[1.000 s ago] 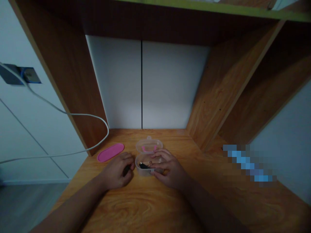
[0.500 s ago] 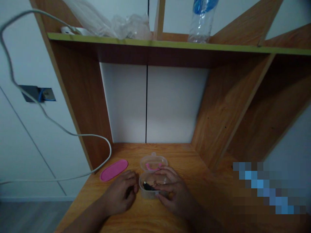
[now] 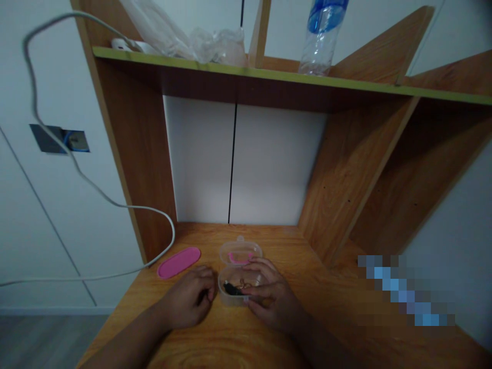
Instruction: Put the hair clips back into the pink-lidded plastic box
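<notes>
A small clear plastic box point(image 3: 234, 300) stands on the desk with its hinged lid point(image 3: 241, 251) folded back. Inside lie a black item point(image 3: 231, 289) and a thin copper-coloured piece point(image 3: 244, 283), both too small to name surely. My right hand point(image 3: 274, 297) is closed about the box's right side, thumb at the front wall and a finger reaching over the rim inside. Just left of the box, my left hand point(image 3: 194, 297) rests on the desk with curled fingers, and nothing shows in it. Beyond that hand is a flat pink oval tray or lid point(image 3: 179, 263).
A white cable point(image 3: 149, 208) loops down to the desk's left edge. Overhead, a shelf point(image 3: 269, 76) carries a plastic bag point(image 3: 219, 46) and a clear bottle point(image 3: 319, 51). Wooden panels flank the desk point(image 3: 230, 338). A blurred-out patch point(image 3: 403, 292) covers the right side.
The whole view has shifted and tilted slightly. My right index finger has come a little nearer the black item in the box. My left hand keeps its place beside it.
</notes>
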`<state>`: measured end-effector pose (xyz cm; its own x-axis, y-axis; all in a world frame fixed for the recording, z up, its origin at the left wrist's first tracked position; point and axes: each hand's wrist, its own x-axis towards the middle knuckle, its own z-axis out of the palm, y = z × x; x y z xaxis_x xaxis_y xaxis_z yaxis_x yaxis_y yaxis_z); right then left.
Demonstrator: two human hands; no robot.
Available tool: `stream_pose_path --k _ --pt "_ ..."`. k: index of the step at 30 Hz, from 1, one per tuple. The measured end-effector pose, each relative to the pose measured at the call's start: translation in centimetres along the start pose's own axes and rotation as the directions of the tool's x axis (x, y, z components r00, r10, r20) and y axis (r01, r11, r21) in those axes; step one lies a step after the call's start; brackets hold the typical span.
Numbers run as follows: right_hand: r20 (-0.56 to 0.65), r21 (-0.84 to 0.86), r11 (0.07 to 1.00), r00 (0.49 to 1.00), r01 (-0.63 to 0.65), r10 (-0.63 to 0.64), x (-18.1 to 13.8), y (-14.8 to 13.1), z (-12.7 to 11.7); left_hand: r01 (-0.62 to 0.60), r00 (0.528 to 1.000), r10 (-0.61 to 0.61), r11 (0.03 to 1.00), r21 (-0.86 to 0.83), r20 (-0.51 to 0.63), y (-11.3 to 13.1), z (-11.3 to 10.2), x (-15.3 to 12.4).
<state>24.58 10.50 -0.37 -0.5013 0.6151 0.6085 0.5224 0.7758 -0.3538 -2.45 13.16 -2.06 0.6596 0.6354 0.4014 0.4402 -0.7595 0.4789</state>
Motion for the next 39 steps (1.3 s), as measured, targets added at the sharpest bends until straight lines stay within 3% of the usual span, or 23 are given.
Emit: stream_pose_path --k 18,32,35,39 --pt "0.042 0.019 0.998 0.998 -0.052 0.051 -0.3 0.4 0.2 -0.033 0.999 0.033 0.999 0.016 0.005 0.3 -0.4 0.1" --pt "-0.002 0.05 0.998 0.999 -0.04 0.041 -0.3 0.2 0.4 0.061 0.996 -0.05 0.983 0.176 -0.07 2.6 -1.1 0.1" --pt "-0.023 0.043 0.998 0.998 -0.052 0.053 -0.3 -0.1 0.5 0.118 0.987 -0.099 0.982 0.15 -0.128 3.7 0.1 0.8" --pt "-0.057 0.042 0.998 0.997 -0.044 0.046 -0.1 -0.6 0.5 0.307 0.922 -0.281 0.95 0.06 -0.265 4.5 1.7 2.0"
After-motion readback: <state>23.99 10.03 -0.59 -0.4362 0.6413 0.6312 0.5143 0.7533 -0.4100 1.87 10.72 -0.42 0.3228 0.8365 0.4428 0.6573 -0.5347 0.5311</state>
